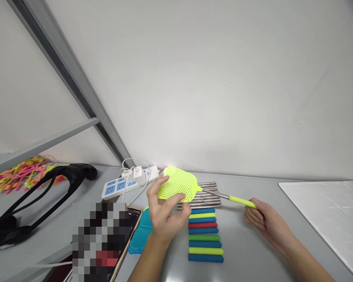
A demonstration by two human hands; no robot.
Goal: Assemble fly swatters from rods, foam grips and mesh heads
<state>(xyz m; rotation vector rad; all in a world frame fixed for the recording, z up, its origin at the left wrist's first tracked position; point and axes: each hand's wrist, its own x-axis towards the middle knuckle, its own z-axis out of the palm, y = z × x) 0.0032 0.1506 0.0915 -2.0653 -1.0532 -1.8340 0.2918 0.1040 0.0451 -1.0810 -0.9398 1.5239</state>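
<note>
From where I stand, a yellow fly swatter [199, 188] is held slantwise above the grey tabletop [247, 254], its handle end lower and to the right. The right hand [260, 217] is closed around the end of its yellow handle [238, 201], and a thin metal shaft [222, 195] runs from there to the perforated head [181, 181]. The left hand [166, 215] is at that head, fingers spread and curved against the mesh; whether they actually pinch it, I can't tell. Steel rods [211, 201] lie side by side beneath the shaft, and nearer the person is a row of handle grips [204, 225] in blue, yellow, red and green. Blue mesh swatter heads [141, 235] lie partly under the left forearm, beside a phone [134, 220] whose screen is mostly pixelated. Behind them is a white power strip [114, 190] with chargers [139, 175] plugged in. On the right lies a white board [326, 211].
</note>
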